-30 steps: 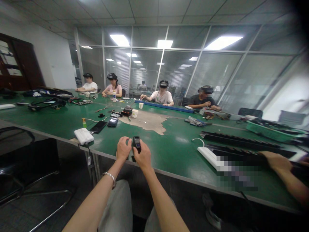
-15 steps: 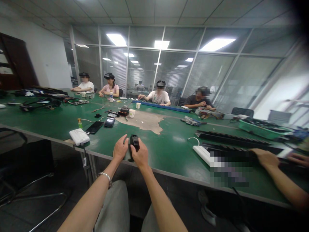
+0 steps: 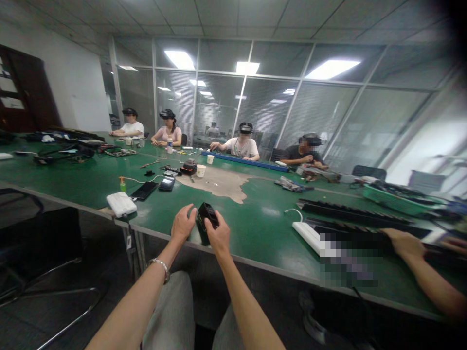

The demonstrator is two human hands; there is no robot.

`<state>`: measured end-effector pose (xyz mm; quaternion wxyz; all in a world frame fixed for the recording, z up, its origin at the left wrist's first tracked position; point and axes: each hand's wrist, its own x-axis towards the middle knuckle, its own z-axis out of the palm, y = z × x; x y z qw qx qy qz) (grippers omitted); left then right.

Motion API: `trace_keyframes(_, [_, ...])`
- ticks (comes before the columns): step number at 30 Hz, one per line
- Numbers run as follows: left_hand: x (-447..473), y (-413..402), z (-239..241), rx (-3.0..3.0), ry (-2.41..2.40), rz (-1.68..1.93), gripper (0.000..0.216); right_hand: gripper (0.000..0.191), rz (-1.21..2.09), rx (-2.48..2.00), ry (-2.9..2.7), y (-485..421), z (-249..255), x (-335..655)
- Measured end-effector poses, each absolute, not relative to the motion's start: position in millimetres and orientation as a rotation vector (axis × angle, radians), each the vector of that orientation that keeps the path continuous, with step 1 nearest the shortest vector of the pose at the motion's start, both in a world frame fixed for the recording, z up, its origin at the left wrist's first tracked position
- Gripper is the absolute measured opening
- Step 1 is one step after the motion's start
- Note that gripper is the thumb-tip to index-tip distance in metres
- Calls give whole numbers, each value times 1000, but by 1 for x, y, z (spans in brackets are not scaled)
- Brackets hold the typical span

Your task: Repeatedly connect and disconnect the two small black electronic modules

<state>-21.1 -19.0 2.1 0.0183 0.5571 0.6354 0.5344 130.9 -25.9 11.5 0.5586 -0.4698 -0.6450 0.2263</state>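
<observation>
My right hand [image 3: 220, 235] grips a small black boxy device [image 3: 207, 212], thumb across its near face; I cannot make out its exact kind. The device is tilted, just above the near edge of the green table [image 3: 262, 228]. To its left, my left hand [image 3: 183, 222] is held with fingers loosely curved and apart, holding nothing, a small gap from the device. Beyond my left hand lie a black phone [image 3: 145, 190] and a second dark handheld device [image 3: 167, 183].
A white power bank-like box [image 3: 121, 204] sits at the near left edge. Paper cups [image 3: 200, 170] stand mid-table by a bare brown patch [image 3: 222, 184]. At right are a white power strip [image 3: 308, 237], black slotted rails [image 3: 357, 211], a green basket [image 3: 397, 199] and a neighbour's hand [image 3: 404, 243].
My right hand has turned the black device, so it now leans to the left and its face is angled differently. My left hand stays almost in place. The view has shifted slightly.
</observation>
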Motion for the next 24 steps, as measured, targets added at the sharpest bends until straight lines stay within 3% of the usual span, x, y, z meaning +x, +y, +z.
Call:
trace_keyframes(14, [-22,-21,2,1784,1984,1653,32,65,964,-1017,-1037,-31,4,131])
trace_keyframes(24, [-23,-21,2,1785,1983,1646,29,65,747,-1083,-1078,-15,12,151])
